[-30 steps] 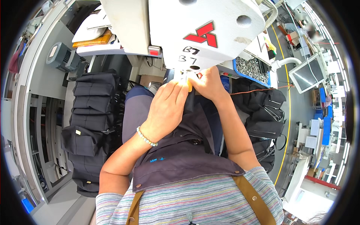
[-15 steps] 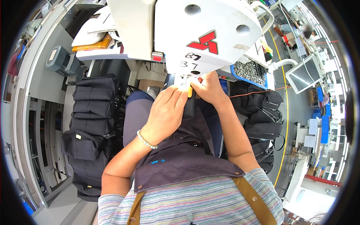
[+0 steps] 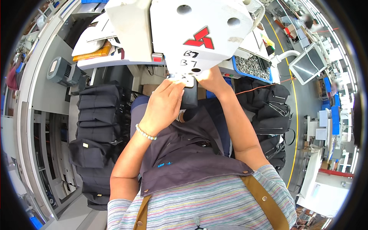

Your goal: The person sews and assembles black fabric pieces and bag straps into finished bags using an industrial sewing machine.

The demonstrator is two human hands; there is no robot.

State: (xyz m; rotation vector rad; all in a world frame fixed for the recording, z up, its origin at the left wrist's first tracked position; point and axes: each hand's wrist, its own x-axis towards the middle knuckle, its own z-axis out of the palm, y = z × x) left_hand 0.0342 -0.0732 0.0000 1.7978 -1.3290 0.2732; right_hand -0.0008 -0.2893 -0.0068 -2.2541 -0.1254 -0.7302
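At the sewing machine (image 3: 199, 23), my left hand (image 3: 163, 105) is beside the small, bright metal plate (image 3: 188, 82) under the machine head, fingers pressed together and bent over the work area; what they grip is hidden. A black block-shaped part (image 3: 189, 97) hangs below the plate, right of those fingers. My right hand (image 3: 211, 82) reaches in from the right, its closed fingertips tucked out of sight behind the machine head, so I cannot make out what is in them.
Stacks of black bags stand on the left (image 3: 97, 115) and right (image 3: 270, 119). A blue tray of metal fittings (image 3: 247, 67) sits right of the machine, near a monitor (image 3: 308, 61). A motor (image 3: 57, 69) is at left. A distant person (image 3: 314, 27) is at upper right.
My left fingers have shifted slightly left and up. The yellow piece that showed between my hands is out of sight, and my right fingertips are more hidden. The whole view has shifted a little.
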